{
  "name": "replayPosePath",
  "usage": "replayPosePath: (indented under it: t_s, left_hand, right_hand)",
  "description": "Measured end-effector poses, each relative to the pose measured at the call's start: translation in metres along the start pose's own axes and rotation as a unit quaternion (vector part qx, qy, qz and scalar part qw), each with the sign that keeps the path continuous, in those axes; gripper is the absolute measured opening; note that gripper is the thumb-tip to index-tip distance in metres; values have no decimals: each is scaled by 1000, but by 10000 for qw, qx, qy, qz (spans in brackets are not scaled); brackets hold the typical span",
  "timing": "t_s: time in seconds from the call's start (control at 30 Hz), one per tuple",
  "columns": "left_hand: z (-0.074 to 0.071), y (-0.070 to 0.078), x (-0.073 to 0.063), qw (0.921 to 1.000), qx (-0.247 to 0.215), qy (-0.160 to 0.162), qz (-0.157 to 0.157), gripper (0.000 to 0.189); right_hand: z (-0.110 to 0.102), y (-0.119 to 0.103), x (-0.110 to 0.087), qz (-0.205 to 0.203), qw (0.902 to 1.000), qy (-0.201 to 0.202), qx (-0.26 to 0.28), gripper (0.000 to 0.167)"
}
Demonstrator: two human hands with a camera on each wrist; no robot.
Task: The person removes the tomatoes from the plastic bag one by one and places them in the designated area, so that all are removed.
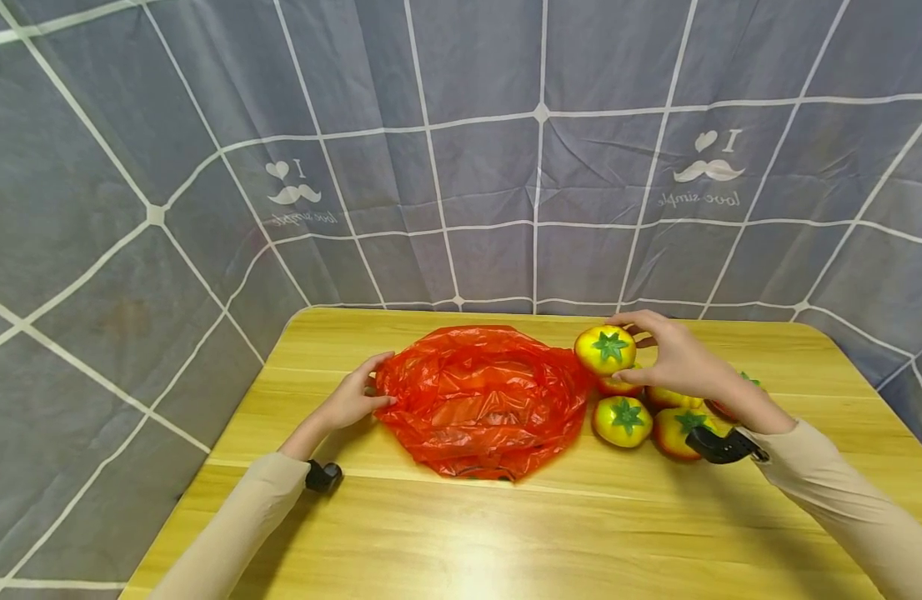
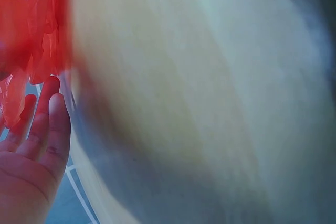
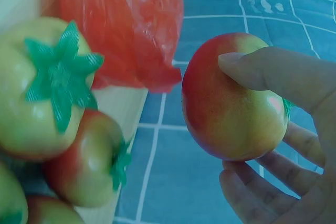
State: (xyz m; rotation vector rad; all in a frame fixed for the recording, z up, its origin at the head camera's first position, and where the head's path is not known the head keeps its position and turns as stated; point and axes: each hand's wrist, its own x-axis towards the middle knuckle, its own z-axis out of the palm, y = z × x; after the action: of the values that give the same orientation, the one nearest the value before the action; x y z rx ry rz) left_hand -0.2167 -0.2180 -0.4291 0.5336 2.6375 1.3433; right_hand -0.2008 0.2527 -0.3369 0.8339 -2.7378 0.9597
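A crumpled red plastic bag (image 1: 491, 400) lies on the table with its mouth facing up. At its left edge is my left hand (image 1: 350, 398), thumb and fingers spread apart; in the left wrist view the extended fingers (image 2: 59, 124) reach up to the hanging plastic. My right hand (image 1: 674, 358) holds a yellow-and-red tomato (image 1: 605, 350) with a green star-shaped top, just beside the bag's right edge. From the right wrist view, the thumb presses one side of this held tomato (image 3: 231, 103) while the fingers curl round the other.
Several similar tomatoes sit close together right of the bag, among them a front one (image 1: 622, 422) and another (image 1: 678, 432) near the right wrist's black camera strap (image 1: 719, 446). The wooden table (image 1: 461, 533) ends at a grey curtain (image 1: 491, 167) with white lines.
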Motion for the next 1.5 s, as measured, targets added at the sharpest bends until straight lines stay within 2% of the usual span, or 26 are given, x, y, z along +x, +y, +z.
replayPosePath:
  t_s: [0.17,0.47,0.63,0.83,1.1,1.5]
  left_hand:
    - [0,1,0,10000,14,-27,-29,72]
    - [0,3,3,9999,82,-28,113,71]
    - [0,4,4,9999,142,-44,53,71]
    - [-1,4,3,9998,97,-95,137,70]
    - [0,7,3,9998,166,-97,101,71]
    - [-2,7,-3,9998,121,-37,177,70]
  right_hand:
    - [-9,5,-7,-138,9997,53,-205,66]
    - [-18,12,-23,-115,9990,127,-402,67]
    - [-24,17,-33,31,9987,107,-499,68]
    - [-27,25,-45,130,9981,205,-563,66]
    - [-28,38,-65,91,9988,310,-363,65]
    - [-32,52,-85,489,9969,600,-151,67]
